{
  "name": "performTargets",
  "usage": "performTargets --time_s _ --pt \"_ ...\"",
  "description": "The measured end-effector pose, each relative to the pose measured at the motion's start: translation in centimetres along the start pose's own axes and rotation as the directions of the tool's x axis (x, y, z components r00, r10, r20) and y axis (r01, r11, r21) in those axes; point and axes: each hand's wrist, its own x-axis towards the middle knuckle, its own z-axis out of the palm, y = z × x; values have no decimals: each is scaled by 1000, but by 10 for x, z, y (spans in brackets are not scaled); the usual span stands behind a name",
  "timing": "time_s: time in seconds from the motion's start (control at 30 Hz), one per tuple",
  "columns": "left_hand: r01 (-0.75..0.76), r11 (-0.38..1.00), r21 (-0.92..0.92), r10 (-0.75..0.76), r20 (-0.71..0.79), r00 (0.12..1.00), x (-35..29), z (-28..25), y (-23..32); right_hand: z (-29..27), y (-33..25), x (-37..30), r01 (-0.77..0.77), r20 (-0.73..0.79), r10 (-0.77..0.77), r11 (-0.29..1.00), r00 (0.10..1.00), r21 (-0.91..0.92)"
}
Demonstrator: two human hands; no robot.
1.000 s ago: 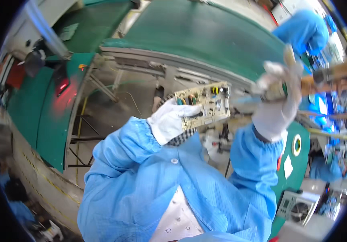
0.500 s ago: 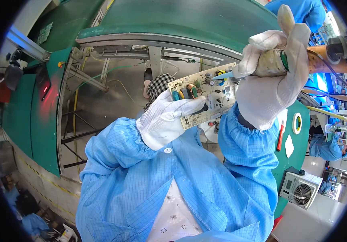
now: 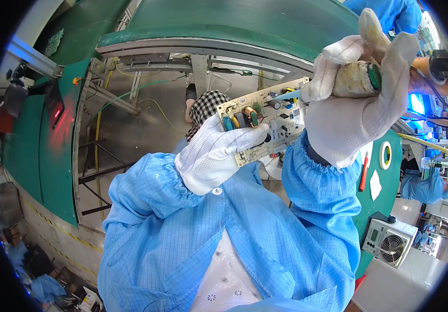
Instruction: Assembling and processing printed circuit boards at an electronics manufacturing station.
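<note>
My left hand (image 3: 211, 156), in a white glove, grips the left end of a pale circuit board (image 3: 292, 126). The board is held tilted in front of my chest, its coils, capacitors and other parts facing up. In my gloved right hand (image 3: 346, 122) is a thick dispenser (image 3: 356, 80) wrapped in off-white material, with green at its end. My fingers are curled around it. Its pale blue tapered nozzle (image 3: 288, 95) points left over the board's upper right part, close to a capacitor. Whether the tip touches the board I cannot tell.
A green conveyor (image 3: 224, 23) with a metal frame runs across the far side. At right, a green table (image 3: 393, 177) bears a red pen (image 3: 363, 174), a tape roll (image 3: 385, 155) and white paper (image 3: 375, 185). A fan unit (image 3: 389, 240) stands near it. Co-workers in blue are at right.
The nozzle tip has shifted slightly left across the board's upper edge. My right hand has tilted a little, its raised fingers spreading further right. My left hand still holds the board.
</note>
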Motion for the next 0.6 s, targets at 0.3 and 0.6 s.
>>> performTargets --time_s 0.3,0.6 --pt "-419 757 502 386 173 906 -3 -15 2 -4 1 3 7 -8 -7 1000 1000 29" --pt "-630 392 670 531 395 750 -14 -19 4 -8 8 11 29 -29 -28 999 999 36"
